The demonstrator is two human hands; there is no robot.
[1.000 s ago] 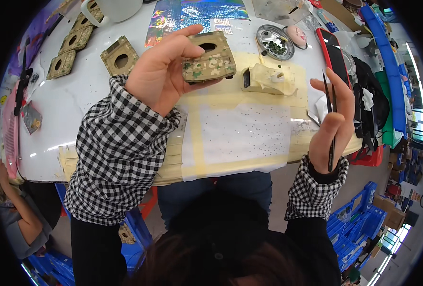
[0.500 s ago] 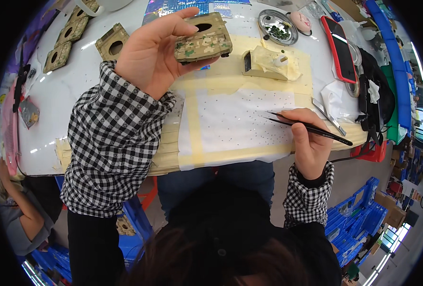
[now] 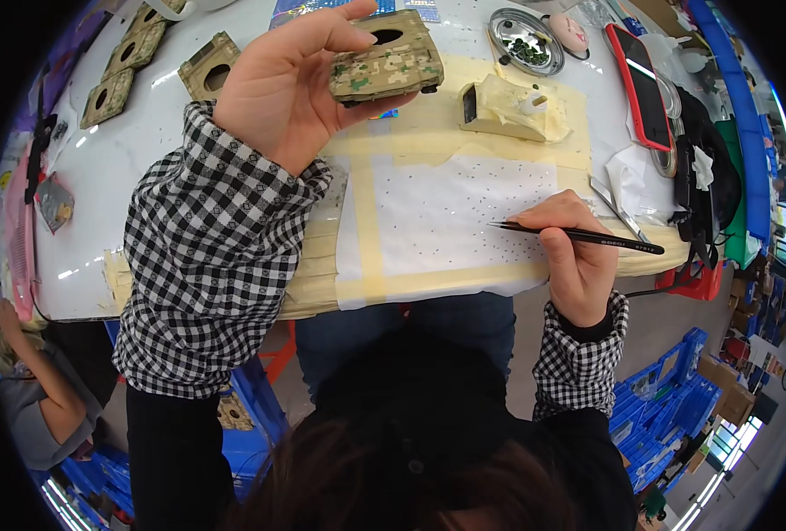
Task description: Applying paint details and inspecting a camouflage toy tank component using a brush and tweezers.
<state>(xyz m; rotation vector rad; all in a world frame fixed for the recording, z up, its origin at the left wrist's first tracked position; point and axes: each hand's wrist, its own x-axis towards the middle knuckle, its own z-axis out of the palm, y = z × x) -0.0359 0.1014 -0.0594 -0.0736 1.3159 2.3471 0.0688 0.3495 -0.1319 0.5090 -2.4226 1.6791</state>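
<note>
My left hand (image 3: 291, 88) holds up a camouflage-patterned model vehicle hull (image 3: 388, 60) with a round hole in its top. Its thumb lies near the hole and the fingers reach underneath. A pair of black tweezers (image 3: 588, 237) sits in my right hand (image 3: 577, 261), pinched between thumb and forefinger. The tweezer tips point left, over a white sheet (image 3: 393, 232) scattered with many tiny dark specks. Whether the tips grip a speck is too small to tell. Yellowish masking tape (image 3: 366, 208) borders the sheet.
Behind the sheet stands a tape-wrapped block (image 3: 508, 106) with a peg. A round metal dish (image 3: 526, 44) holds dark green bits. To the right lie a red-cased phone (image 3: 636, 87) and a metal tool (image 3: 619, 209). More camouflage hulls (image 3: 108, 97) lie at left. A co-worker's arm (image 3: 48, 380) shows far left.
The tweezer tips, apart before, are now close together. My right hand has barely moved. My left hand still holds the hull, and the whole view has shifted slightly.
</note>
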